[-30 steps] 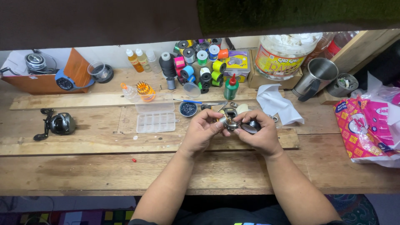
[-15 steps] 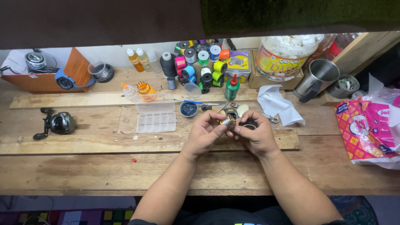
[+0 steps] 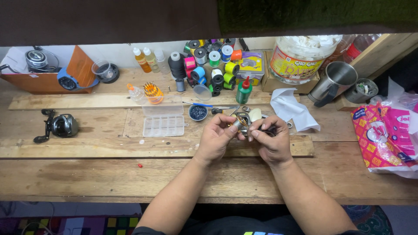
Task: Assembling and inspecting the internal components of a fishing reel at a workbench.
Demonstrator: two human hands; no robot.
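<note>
Two hands on one part, mid-bench [image 3: 87, 172]. I'm taking the clear compartment box [image 3: 163, 125] as my landmark and going left to right.

Well left of the box: black baitcasting reel [image 3: 61, 125] lying on the bench, untouched. Behind that, an orange-brown tray [image 3: 52, 78] with a spool in it.

Just behind the box: small squeeze bottle [image 3: 136, 93] and an orange holder of screwdriver bits [image 3: 153, 91]. Just right of the box: small round dish [image 3: 198, 112] of dark bits.

Right of the box, past the dish: left hand [image 3: 216, 139], grip closed on the small metal reel part [image 3: 242, 122], thumb and fingers pinching its left side. The part is held just above the bench, between both hands. Right hand [image 3: 272, 141] meets it from the other side, grip closed on the same part, fingertips on its right edge. I can't tell what's under the fingers.

Behind the hands: cluster of coloured line spools [image 3: 213, 67] and a green bottle with a red tip [image 3: 244, 90].

Further right: crumpled white tissue [image 3: 289, 109], big clear jar [image 3: 300, 58], steel mug [image 3: 333, 80]. Far right: pink printed bag [image 3: 387, 135] at the bench edge.
</note>
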